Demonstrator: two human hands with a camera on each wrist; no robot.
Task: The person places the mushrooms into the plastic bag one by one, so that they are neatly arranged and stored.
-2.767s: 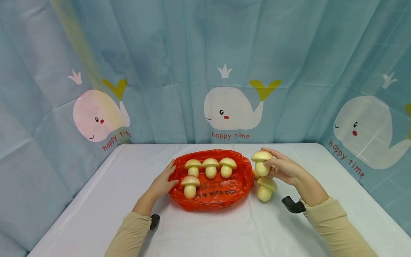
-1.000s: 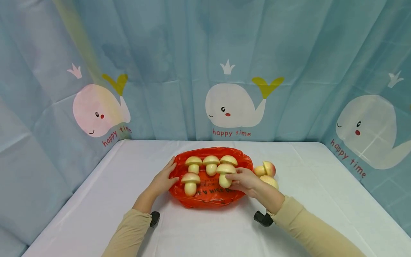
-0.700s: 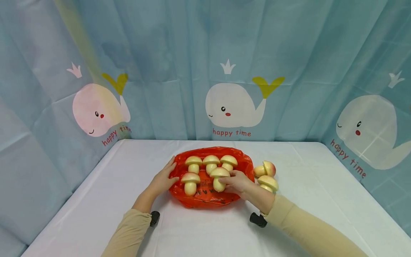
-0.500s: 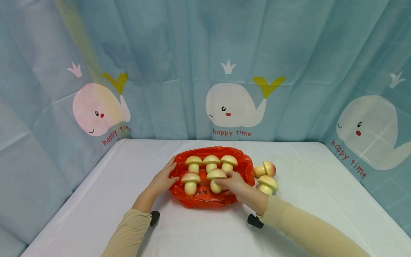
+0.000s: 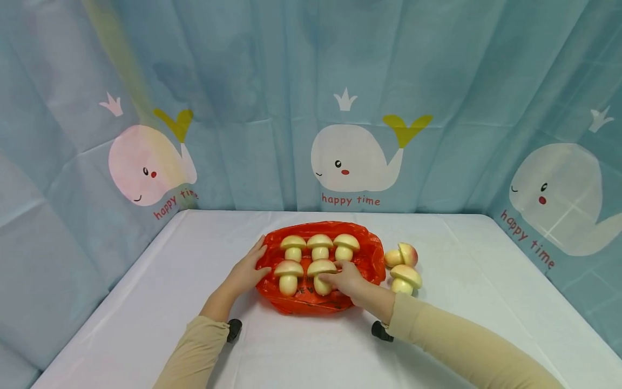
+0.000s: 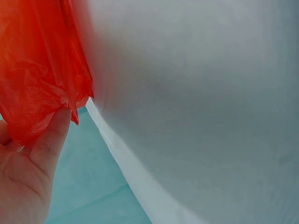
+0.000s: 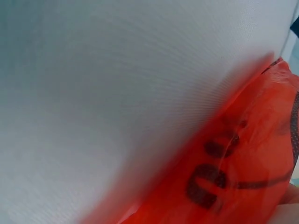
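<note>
In the head view a red plastic bag (image 5: 311, 309) lies spread with its mouth facing up. Toy mushrooms stand inside it: a back row of three, with a middle one (image 5: 319, 247), and a pinkish-capped mushroom (image 5: 288, 275) at front left. My right hand (image 5: 351, 281) pinches another mushroom (image 5: 320, 266) at its stem, low inside the bag beside the pinkish one. My left hand (image 5: 245, 273) holds the bag's left end, its thumb at the red plastic (image 6: 37, 79) in the left wrist view. The right wrist view shows mostly the bag's printed side (image 7: 233, 158).
Right of the bag, one mushroom (image 5: 401, 255) lies on its side and another mushroom (image 5: 405, 278) sits in front of it. A white cloth covers the table (image 5: 301, 356). Behind hangs a blue curtain (image 5: 252, 162) with whale prints.
My right hand has carried a mushroom from the right of the bag leftward into it, then lower beside the front-left one. My left hand has stayed at the bag's left end.
</note>
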